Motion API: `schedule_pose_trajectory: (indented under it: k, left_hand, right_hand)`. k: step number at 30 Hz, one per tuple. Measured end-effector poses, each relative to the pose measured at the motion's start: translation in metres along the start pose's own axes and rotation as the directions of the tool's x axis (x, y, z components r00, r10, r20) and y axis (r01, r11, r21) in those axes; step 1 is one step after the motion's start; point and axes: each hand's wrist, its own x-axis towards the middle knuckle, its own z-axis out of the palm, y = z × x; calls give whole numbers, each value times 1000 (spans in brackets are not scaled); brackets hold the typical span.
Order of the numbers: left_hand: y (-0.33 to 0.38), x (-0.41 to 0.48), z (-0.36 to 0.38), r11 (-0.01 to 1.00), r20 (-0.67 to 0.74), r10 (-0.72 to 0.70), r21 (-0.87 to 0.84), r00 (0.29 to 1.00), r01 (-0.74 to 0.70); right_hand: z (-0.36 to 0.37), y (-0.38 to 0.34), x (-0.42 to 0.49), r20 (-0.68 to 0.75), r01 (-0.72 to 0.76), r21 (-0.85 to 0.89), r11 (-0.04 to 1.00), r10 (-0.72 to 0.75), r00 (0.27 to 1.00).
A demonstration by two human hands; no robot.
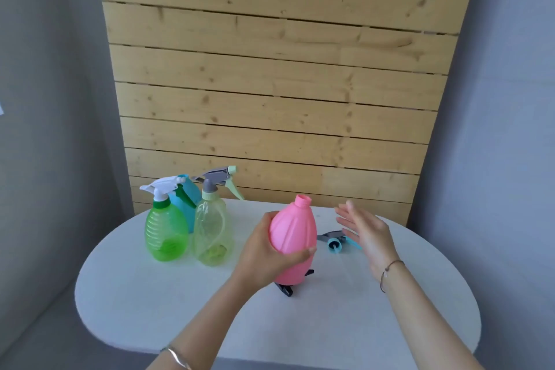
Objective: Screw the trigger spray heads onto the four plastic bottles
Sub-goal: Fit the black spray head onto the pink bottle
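My left hand (pixel 267 252) grips a pink bottle (pixel 292 234) around its body, upright, its neck bare. My right hand (pixel 365 233) hovers open just right of it, fingers spread, holding nothing. Behind that hand a grey and blue trigger spray head (pixel 333 240) lies on the white table (pixel 180 303), partly hidden. At the back left stand a green bottle (pixel 165 233) with a white head, a pale yellow bottle (pixel 211 234) with a grey head, and a blue bottle (pixel 187 198) half hidden behind them.
A small dark piece (pixel 286 288) pokes out from under the pink bottle. A wooden slat wall (pixel 270 84) rises just behind the oval table, with grey walls on both sides.
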Motion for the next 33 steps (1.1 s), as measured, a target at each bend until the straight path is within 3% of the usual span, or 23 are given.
schedule_pose_trajectory:
  k: [3, 7, 11, 16, 20, 24, 29, 33]
  left_hand:
    - [-10, 2, -4, 999, -34, -20, -47, 999, 18]
    - [-18, 9, -19, 997, -37, -61, -47, 997, 59]
    - [-27, 6, -33, 991, -12, -117, -59, 993, 116]
    - [-35, 1, -42, 989, 24, -136, -49, 990, 137]
    - [-41, -4, -47, 985, 40, -152, -76, 988, 154]
    - [-43, -7, -55, 983, 30, -155, -91, 987, 157]
    - [-49, -7, -57, 982, 27, -165, -84, 986, 167]
    - [-56, -4, -52, 984, 28, -168, -59, 985, 169]
  right_hand:
    - [-3, 18, 9, -12, -53, -117, 992, 52, 999]
    - [21, 31, 8, 269, -67, -341, 938, 166, 949]
    - [36, 45, -1, 445, -2, -450, 893, 226, 866]
    - [46, 64, -14, 507, 178, -566, 805, 170, 845]
    - [52, 81, -19, 506, 293, -660, 692, 121, 854]
    - [57, 87, -21, 434, 292, -662, 690, 36, 900]
    - [56, 73, -18, 344, 198, -493, 847, -19, 939]
    - [54, 37, -9, 137, 140, -218, 966, -111, 984]
